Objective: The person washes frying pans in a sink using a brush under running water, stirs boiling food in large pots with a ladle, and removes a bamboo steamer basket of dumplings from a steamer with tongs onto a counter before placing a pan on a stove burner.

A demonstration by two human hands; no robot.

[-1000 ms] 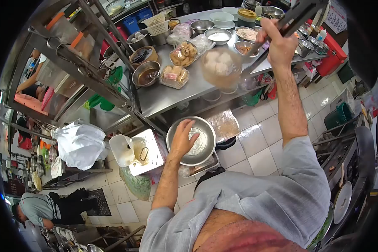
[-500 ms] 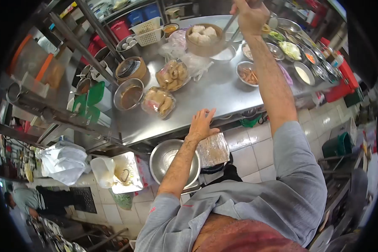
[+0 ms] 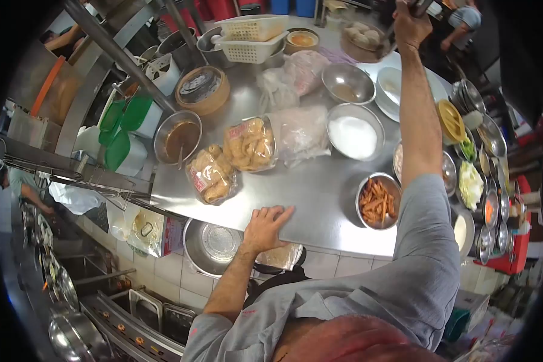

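Observation:
My right hand (image 3: 413, 27) is stretched to the far side of the steel table, closed around the handle of metal tongs (image 3: 421, 8). The lower end of the tongs meets the side of a round bamboo steamer (image 3: 351, 47) holding several pale buns (image 3: 365, 35); the contact is blurred. My left hand (image 3: 266, 229) lies palm down on the table's near edge, fingers spread, holding nothing. Beyond it lie two clear bags of light-brown food pieces (image 3: 250, 145). Below my right forearm stands a metal bowl of orange-brown strips (image 3: 377, 202).
A bowl of white powder (image 3: 353, 136) stands mid-table beside a plastic bag (image 3: 301, 133). At left are a bowl of brown sauce (image 3: 182, 136) and another bamboo steamer (image 3: 203, 90). Several ingredient bowls (image 3: 492, 136) line the right. Another person (image 3: 463, 24) stands beyond the table.
My right hand has carried the steamer with the tongs away to the far right, uncovering bowls. My left hand has come onto the table edge. The view has tilted and shifted.

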